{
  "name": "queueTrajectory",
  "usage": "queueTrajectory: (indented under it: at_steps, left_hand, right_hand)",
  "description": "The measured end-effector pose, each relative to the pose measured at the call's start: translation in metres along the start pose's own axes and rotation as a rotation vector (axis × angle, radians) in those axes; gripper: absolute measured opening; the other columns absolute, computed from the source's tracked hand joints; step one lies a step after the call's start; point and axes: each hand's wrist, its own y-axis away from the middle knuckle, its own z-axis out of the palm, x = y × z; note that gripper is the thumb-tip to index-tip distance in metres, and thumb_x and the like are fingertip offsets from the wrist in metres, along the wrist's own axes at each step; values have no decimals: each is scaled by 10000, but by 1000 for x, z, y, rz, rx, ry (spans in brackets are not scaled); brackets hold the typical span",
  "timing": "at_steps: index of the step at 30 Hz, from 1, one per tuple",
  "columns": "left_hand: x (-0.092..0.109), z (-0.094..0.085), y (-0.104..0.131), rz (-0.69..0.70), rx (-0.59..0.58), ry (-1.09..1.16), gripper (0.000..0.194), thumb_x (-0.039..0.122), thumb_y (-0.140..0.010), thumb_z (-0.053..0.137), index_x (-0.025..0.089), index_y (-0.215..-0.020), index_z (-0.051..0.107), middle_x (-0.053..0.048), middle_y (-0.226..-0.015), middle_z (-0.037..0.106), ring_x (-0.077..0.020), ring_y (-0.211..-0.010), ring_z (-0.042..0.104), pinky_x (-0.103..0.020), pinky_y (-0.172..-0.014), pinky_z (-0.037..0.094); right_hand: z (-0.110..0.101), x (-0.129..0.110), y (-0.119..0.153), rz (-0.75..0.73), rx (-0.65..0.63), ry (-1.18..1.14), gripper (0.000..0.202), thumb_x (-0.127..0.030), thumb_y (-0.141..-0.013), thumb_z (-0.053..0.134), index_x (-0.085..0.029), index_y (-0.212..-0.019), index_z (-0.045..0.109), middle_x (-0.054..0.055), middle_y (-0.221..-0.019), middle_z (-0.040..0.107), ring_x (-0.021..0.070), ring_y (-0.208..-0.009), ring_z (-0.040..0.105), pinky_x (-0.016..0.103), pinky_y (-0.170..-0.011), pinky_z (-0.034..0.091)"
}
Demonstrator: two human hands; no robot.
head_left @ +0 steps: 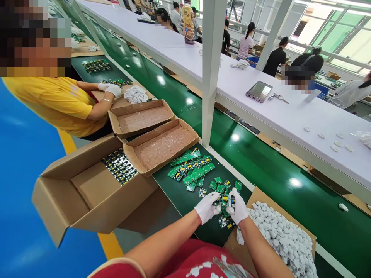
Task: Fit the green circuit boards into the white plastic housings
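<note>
Both of my hands wear white gloves and meet over the dark green work surface. My left hand (pixel 208 208) pinches the left side of a small circuit board piece (pixel 223 199) with yellow and black parts. On its right side, my right hand (pixel 237 206) grips a board piece with a dark part at the thumb. Whether the two pieces are joined is too small to tell. Loose small green boards (pixel 220 188) lie around and below the hands. Longer green board strips (pixel 198 173) are piled just beyond, to the left.
White pieces (pixel 281 235) are heaped on cardboard at the right. Two shallow cardboard trays (pixel 162 146) and a large box (pixel 95 200) with boards stand left. A person in yellow (pixel 55 100) works beyond them. A white post (pixel 210 77) and shelf (pixel 261 112) rise ahead.
</note>
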Motion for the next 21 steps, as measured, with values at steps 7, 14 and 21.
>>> queueTrajectory:
  at_steps: [7,14,21]
  left_hand:
    - [9,-2,-1,30,115,-29,380,528,-694,615,226,-831,429,65,-654,438,-44,-438,426,-169,-409,192]
    - [-5,15,-7,-7,182,-86,399,608,-753,484,212,-792,457,87,-546,370,-38,-339,267,-182,-374,182]
    - [28,-8,-23,104,177,-189,286,429,-764,591,206,-942,576,17,-656,540,-112,-479,500,-223,-431,353]
  right_hand:
    - [-18,-7,-6,-198,14,286,311,-506,-672,605,-209,-753,646,40,-833,670,197,-805,603,267,-633,459]
    - [6,4,-2,-230,-62,354,356,-519,-682,601,-196,-539,561,-3,-549,592,164,-593,550,262,-579,410]
    - [-17,11,-13,-184,-54,314,432,-587,-737,515,-181,-718,660,45,-732,694,195,-694,630,278,-602,484]
